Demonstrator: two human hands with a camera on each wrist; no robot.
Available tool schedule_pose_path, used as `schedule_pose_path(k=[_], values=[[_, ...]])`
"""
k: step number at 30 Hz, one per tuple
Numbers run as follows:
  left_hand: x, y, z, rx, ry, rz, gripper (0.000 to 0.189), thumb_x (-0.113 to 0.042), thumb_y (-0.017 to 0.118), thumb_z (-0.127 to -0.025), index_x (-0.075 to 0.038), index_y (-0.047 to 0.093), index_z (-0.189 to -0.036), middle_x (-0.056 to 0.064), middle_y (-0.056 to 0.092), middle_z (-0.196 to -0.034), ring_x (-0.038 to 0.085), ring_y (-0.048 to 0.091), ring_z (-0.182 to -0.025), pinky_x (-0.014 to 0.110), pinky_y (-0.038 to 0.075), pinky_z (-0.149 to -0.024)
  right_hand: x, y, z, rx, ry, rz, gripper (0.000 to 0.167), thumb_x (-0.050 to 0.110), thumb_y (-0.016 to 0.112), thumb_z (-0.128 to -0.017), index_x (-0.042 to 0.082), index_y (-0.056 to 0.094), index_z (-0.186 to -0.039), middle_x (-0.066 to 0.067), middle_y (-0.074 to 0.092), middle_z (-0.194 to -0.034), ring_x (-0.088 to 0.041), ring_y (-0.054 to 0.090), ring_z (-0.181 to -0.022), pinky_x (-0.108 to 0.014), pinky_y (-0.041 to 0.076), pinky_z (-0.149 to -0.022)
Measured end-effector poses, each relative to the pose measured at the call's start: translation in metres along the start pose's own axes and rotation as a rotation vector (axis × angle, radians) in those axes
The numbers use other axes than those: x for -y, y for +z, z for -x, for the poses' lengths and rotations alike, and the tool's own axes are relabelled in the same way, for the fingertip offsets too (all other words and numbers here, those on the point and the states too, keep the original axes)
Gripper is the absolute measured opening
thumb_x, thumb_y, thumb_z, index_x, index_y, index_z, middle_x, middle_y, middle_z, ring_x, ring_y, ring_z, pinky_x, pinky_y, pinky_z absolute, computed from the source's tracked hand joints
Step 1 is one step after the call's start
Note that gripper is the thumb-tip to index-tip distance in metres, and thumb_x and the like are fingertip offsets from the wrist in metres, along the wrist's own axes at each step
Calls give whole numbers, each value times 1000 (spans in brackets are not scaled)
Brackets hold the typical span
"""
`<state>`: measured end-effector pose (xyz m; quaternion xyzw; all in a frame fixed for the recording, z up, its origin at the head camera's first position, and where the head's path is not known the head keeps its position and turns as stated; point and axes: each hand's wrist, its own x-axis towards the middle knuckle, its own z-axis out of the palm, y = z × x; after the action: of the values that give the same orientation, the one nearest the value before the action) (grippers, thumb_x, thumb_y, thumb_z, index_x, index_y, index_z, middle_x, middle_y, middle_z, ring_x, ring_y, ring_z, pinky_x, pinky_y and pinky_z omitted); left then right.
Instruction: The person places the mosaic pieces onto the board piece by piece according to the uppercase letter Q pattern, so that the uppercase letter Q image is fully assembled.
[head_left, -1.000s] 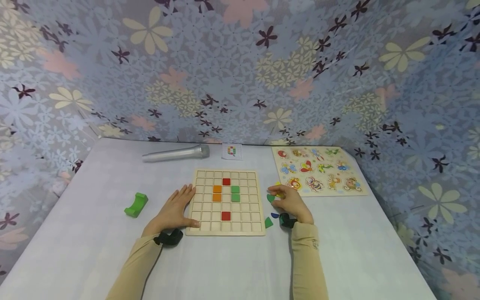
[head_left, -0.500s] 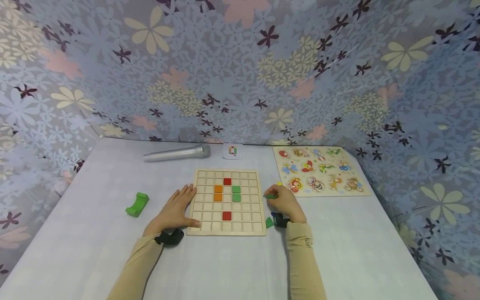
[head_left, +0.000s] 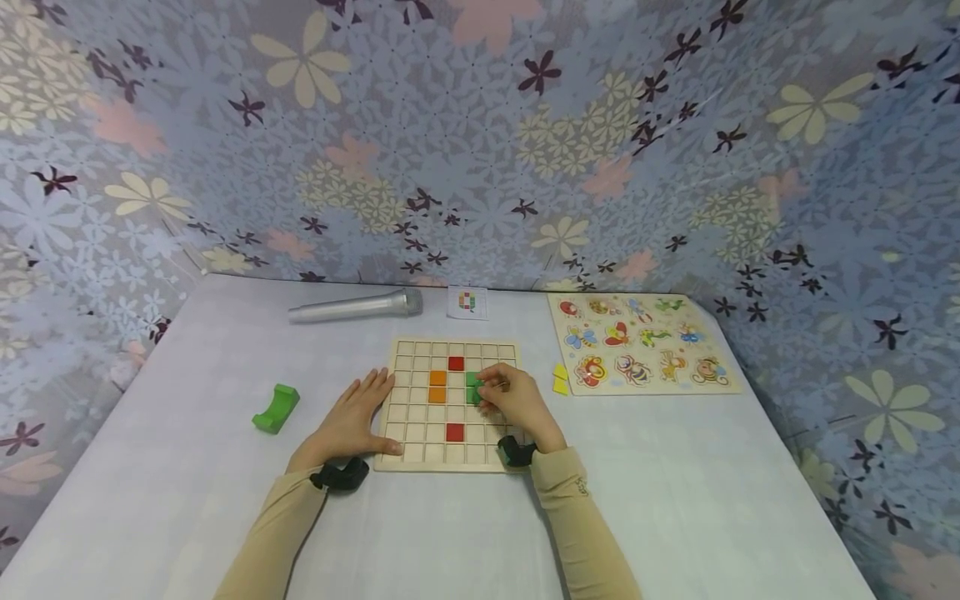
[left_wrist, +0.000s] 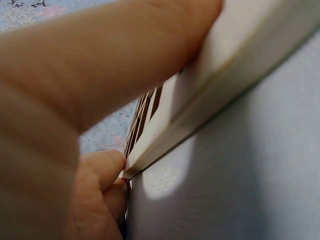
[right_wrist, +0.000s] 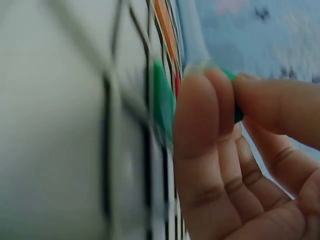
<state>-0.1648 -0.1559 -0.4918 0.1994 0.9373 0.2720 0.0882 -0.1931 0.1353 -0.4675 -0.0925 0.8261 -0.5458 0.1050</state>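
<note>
A wooden grid board (head_left: 408,464) lies on the table, with red, orange (head_left: 437,378) and green (head_left: 472,379) square tiles in some cells. My left hand (head_left: 348,421) rests along the board's left edge, fingers spread and thumb on the lower left cells; the left wrist view shows thumb and fingers at the rim. Over the board's right half, my right hand (head_left: 521,406) pinches a small green piece (right_wrist: 239,114) between thumb and fingertips, close beside the green tiles. Its fingers cover most of the piece, so its full outline is hidden.
Two yellow tiles (head_left: 560,379) lie right of the board, beside an insect puzzle board (head_left: 637,342). A small pattern card (head_left: 467,303) and a grey toy microphone (head_left: 356,307) lie behind. A green arched block (head_left: 276,408) is at left.
My right hand has picked up the green piece right of the board and carried it left over the grid. The yellow tiles are now uncovered. My left hand has stayed put.
</note>
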Motion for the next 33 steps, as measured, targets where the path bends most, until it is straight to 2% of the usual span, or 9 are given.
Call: schedule_pose_path(k=[5, 12, 21, 24, 28, 33], values=[[0, 1, -1, 3, -5, -10, 116, -48, 83, -67, 5, 23, -150, 23, 18, -160, 40, 13, -149, 56, 10, -122, 9, 22, 1, 102, -21, 1, 21, 1, 62, -91, -3, 64, -112, -19, 67, -93, -22, 70, -74, -28, 61, -66], [1, 1, -1, -10, 1, -5, 116, -48, 84, -66, 6, 25, -150, 23, 19, -159, 41, 14, -149, 57, 11, -121, 11, 29, 0, 100, -9, -8, 20, -2, 62, -91, -3, 65, -111, -16, 66, -93, -18, 69, -73, -27, 61, -67], [2, 2, -1, -8, -1, -9, 116, -48, 83, -66, 5, 24, -150, 23, 19, -160, 41, 14, -149, 57, 11, -121, 9, 28, 0, 135, -44, 77, 19, 5, 63, -92, 3, 67, -110, -13, 68, -96, -12, 63, -77, -22, 55, -66], [2, 2, -1, -7, 2, -6, 116, -49, 83, -66, 5, 24, -150, 23, 19, -160, 41, 14, -149, 57, 11, -121, 9, 26, 0, 122, -58, 75, 20, 7, 63, -92, 4, 67, -111, -12, 68, -98, -11, 61, -80, -19, 51, -67], [2, 2, -1, -2, 1, -7, 116, -49, 83, -67, 5, 23, -151, 23, 18, -160, 41, 13, -149, 57, 11, -121, 7, 19, 0, 48, -58, 36, 20, 5, 63, -92, 1, 66, -111, -15, 67, -99, -13, 61, -81, -19, 50, -69], [3, 3, -2, -4, 4, -10, 116, -49, 83, -67, 5, 23, -151, 23, 18, -160, 41, 14, -149, 57, 11, -121, 2, 10, -2, -16, -14, -8, 20, 2, 62, -92, -1, 65, -111, -18, 66, -98, -17, 63, -80, -25, 58, -72]])
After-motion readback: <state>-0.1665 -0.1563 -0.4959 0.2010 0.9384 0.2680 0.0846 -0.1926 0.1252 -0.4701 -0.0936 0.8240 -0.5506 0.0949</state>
